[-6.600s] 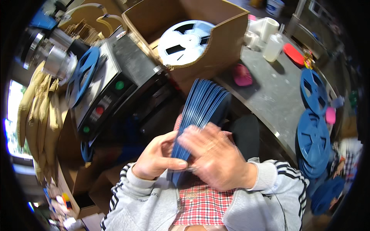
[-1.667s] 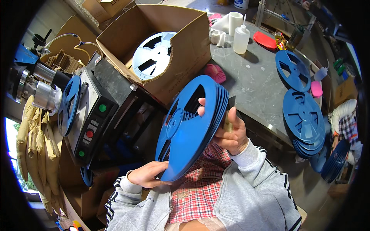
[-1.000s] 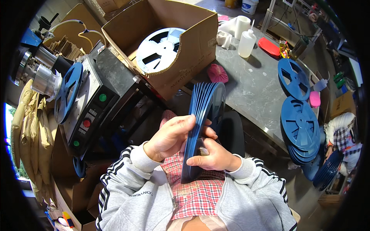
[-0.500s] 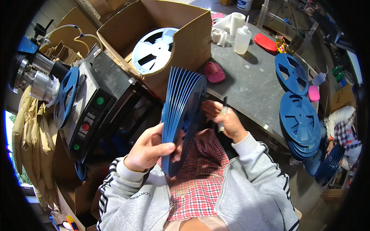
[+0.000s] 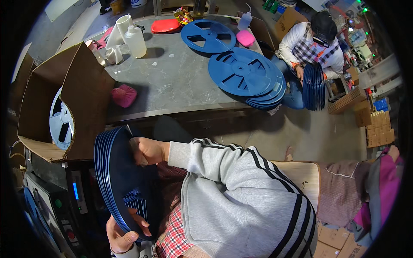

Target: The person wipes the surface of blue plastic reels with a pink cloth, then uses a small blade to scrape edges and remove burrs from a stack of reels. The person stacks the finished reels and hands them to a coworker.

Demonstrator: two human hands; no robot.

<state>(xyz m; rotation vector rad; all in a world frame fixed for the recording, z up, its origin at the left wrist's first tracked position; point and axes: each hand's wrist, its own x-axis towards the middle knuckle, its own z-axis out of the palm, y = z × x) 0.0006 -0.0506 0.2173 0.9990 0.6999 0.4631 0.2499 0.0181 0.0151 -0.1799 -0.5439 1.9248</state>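
A stack of several dark blue plastic reels point(image 5: 124, 167) stands on edge in front of me, tilted. My left hand point(image 5: 122, 234) grips the near lower edge, thumb outside and fingers reaching through an opening. At the far upper part of the stack is my right hand point(image 5: 149, 150), closed around a slim cutter-like tool point(image 5: 130, 130). Its tip lies close to the reel's face; whether it touches I cannot tell. The fingers on that tool are partly hidden.
More blue reels point(image 5: 241, 71) lie on the grey table point(image 5: 163, 86). Beside them are a squeeze bottle point(image 5: 136, 41), a pink bundle point(image 5: 124, 95) and a red pouch point(image 5: 166, 26). A cardboard box point(image 5: 88, 94) holds a pale reel point(image 5: 61, 120). A seated co-worker point(image 5: 312, 47) holds reels.
The view has swung to the right, bringing the co-worker further in. The reel stack now appears further left. My right hand has come closer against its upper part.
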